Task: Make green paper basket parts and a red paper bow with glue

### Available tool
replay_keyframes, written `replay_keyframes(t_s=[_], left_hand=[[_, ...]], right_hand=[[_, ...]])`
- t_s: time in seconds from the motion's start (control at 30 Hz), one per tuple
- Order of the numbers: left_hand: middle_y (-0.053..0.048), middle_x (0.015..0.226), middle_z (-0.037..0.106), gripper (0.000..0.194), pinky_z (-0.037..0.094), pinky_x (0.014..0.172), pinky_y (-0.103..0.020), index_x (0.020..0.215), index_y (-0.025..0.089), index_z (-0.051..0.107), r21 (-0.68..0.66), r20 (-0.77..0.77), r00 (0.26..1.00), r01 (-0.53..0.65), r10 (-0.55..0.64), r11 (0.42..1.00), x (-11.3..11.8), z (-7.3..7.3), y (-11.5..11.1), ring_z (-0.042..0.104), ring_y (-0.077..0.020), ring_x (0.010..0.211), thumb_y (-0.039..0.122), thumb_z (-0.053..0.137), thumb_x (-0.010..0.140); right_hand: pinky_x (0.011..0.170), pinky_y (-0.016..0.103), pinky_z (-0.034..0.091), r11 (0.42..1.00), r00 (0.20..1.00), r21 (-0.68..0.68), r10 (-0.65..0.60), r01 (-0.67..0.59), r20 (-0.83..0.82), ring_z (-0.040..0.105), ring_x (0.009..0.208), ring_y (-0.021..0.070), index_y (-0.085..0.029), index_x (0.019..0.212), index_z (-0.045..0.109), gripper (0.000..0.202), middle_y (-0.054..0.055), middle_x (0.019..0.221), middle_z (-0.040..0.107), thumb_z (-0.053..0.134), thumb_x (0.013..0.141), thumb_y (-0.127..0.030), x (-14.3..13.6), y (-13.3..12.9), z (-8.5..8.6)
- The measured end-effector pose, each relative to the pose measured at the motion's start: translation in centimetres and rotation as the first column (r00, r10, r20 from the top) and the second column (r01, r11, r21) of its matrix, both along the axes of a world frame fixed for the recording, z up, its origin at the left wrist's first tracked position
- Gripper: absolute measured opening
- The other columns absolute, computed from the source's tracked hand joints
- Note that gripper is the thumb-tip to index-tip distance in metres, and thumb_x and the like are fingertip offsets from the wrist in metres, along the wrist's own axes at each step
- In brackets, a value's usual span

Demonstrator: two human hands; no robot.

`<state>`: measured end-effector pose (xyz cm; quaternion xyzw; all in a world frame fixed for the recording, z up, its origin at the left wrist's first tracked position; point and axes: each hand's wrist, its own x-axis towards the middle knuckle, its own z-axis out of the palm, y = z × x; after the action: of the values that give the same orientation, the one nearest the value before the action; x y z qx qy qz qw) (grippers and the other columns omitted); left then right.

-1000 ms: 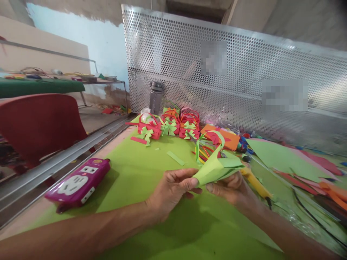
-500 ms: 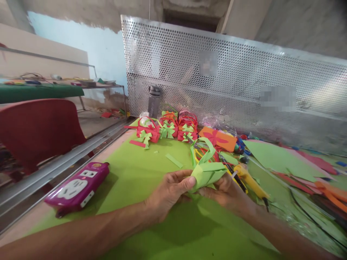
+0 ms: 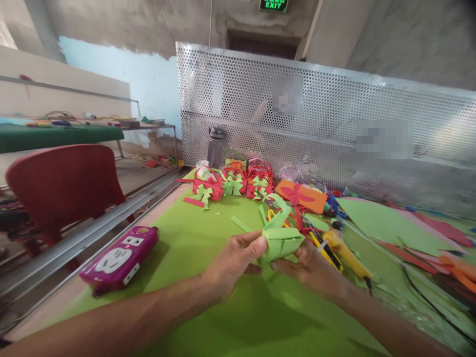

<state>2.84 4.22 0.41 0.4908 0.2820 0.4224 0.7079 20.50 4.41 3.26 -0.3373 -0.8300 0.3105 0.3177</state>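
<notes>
A light green folded paper basket (image 3: 283, 243) with a looped paper handle is held between both hands above the green tabletop (image 3: 178, 248). My left hand (image 3: 238, 258) grips its left side, thumb on the front face and fingers around behind. At its right and lower edge, my right hand (image 3: 305, 265) is closed on the paper, with some fingers hidden behind it. Beyond the hands lie a yellow glue gun (image 3: 347, 255) and a yellow-and-black cutter (image 3: 323, 245). A pale green paper strip (image 3: 241, 224) lies behind the left hand.
A purple power strip (image 3: 121, 258) lies on the left. Red paper baskets with green bows (image 3: 207, 188) stand at the back beside a grey bottle (image 3: 215, 148), before a perforated metal panel (image 3: 238, 84). Coloured paper sheets (image 3: 394, 220) cover the right. A red chair (image 3: 67, 183) stands beyond the left edge.
The camera view has tilted up slightly, so the background sits lower and further right. The green basket is turned a little in my hands; both hands still grip it.
</notes>
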Motion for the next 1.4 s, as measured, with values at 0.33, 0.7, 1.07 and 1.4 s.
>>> replay_keyframes(t_s=[0.33, 0.7, 1.07, 1.4], left_hand=[[-0.014, 0.119, 0.058, 0.056, 0.042, 0.079, -0.039, 0.111, 0.019, 0.061, -0.020, 0.010, 0.995, 0.103, -0.102, 0.995, -0.5, 1.5, -0.4, 0.051, -0.0290, 0.110, 0.063, 0.049, 0.077], [-0.005, 0.129, 0.053, 0.049, 0.044, 0.081, -0.042, 0.114, 0.028, 0.057, -0.155, -0.004, 1.000, 0.028, -0.029, 0.987, -0.2, 2.2, -0.6, 0.044, -0.0292, 0.119, 0.060, 0.037, 0.084], [-0.009, 0.114, 0.062, 0.048, 0.047, 0.078, -0.036, 0.111, 0.022, 0.061, 0.035, -0.288, 0.952, -0.099, 0.105, 0.994, -0.7, 2.2, -0.8, 0.053, -0.0280, 0.107, 0.046, 0.067, 0.070], [-0.003, 0.086, 0.068, 0.021, 0.052, 0.074, -0.034, 0.081, 0.018, 0.065, -0.052, -0.120, 0.970, -0.218, 0.210, 0.975, -0.8, 1.6, 0.4, 0.062, -0.0178, 0.079, 0.037, 0.069, 0.073]], right_hand=[[0.075, 0.027, 0.049, 0.998, 0.988, 0.000, -0.067, 0.067, 0.140, 0.062, 0.080, 0.0180, -0.023, 0.087, 0.068, 0.015, 0.000, 0.086, 0.070, 0.059, 0.075, -0.018, 0.2, 0.1, 0.4], [0.085, 0.039, 0.040, 0.896, 0.757, 0.409, -0.386, 0.172, 0.528, 0.059, 0.063, 0.0176, -0.019, 0.059, 0.054, 0.017, 0.001, 0.061, 0.061, 0.054, 0.075, -0.013, 0.4, 0.3, -1.4], [0.100, 0.050, 0.028, 0.740, 0.778, 0.672, -0.403, -0.033, 0.482, 0.053, 0.076, 0.0182, -0.019, 0.088, 0.056, 0.025, 0.001, 0.076, 0.057, 0.039, 0.077, -0.003, 1.0, -1.2, -2.4], [0.097, 0.054, 0.025, 0.777, 0.728, 0.609, -0.507, 0.156, 0.462, 0.059, 0.072, 0.0189, -0.020, 0.075, 0.057, 0.012, 0.000, 0.069, 0.063, 0.059, 0.075, -0.008, -0.5, -0.3, -1.2]])
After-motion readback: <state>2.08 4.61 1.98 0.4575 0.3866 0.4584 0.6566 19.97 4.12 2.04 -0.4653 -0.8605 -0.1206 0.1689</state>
